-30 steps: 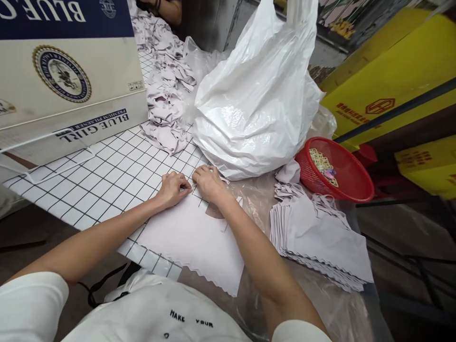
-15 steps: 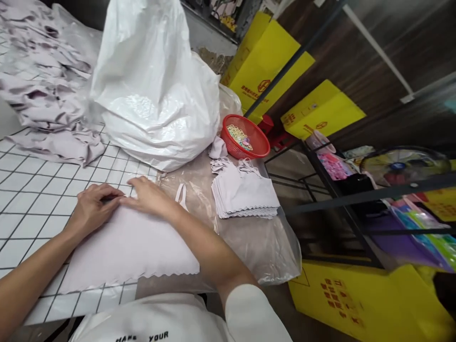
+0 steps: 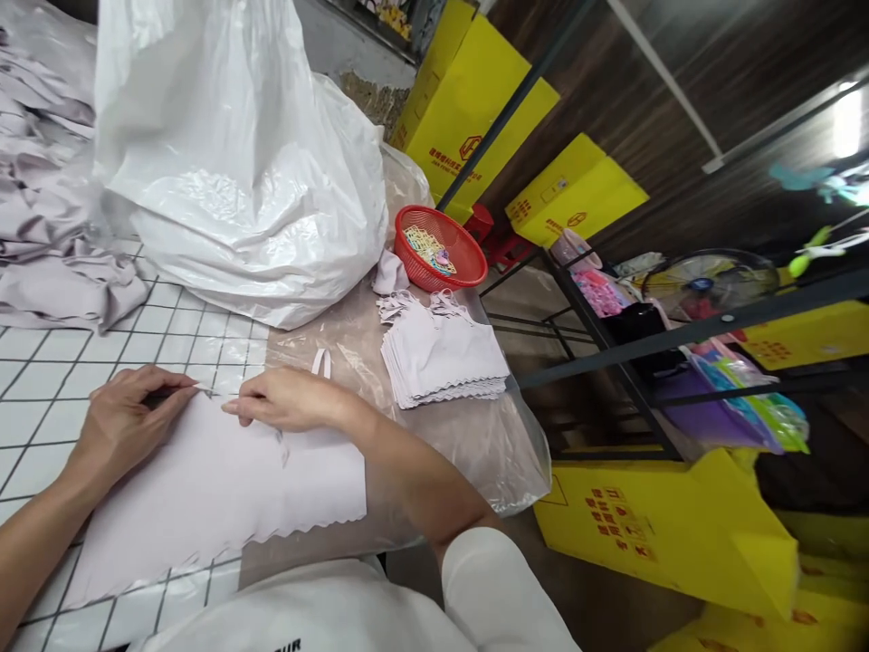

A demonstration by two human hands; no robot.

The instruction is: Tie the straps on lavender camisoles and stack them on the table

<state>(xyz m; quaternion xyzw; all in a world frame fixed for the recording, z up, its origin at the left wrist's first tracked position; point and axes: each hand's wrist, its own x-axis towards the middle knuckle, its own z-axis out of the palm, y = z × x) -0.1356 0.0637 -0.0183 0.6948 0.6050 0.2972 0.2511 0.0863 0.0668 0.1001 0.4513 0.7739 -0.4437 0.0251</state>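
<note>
A pale lilac strappy top point(image 3: 204, 489) with a wavy hem lies flat in front of me on the grid-patterned table. My left hand point(image 3: 132, 417) pinches its upper corner between thumb and fingertips. Just to the right, my right hand point(image 3: 289, 398) hovers low over the top's upper edge, fingers curled together. What these fingers hold, if anything, is too small to make out. Beyond the right wrist, a thin strap loop point(image 3: 322, 362) lies on clear plastic sheeting. A neat stack of matching tops point(image 3: 444, 353) sits to the right.
A large white plastic bag point(image 3: 251, 199) stands behind my hands, with a heap of crumpled lilac garments point(image 3: 61, 281) at left. A red basket point(image 3: 468, 258) holds small pale pieces. Rightward are a dark metal rack point(image 3: 611, 358), a fan and yellow boxes point(image 3: 652, 525).
My view has swung right, bringing the rack and more yellow boxes in; the printed carton has left view. My right hand has drawn slightly apart from my left, which keeps to the corner.
</note>
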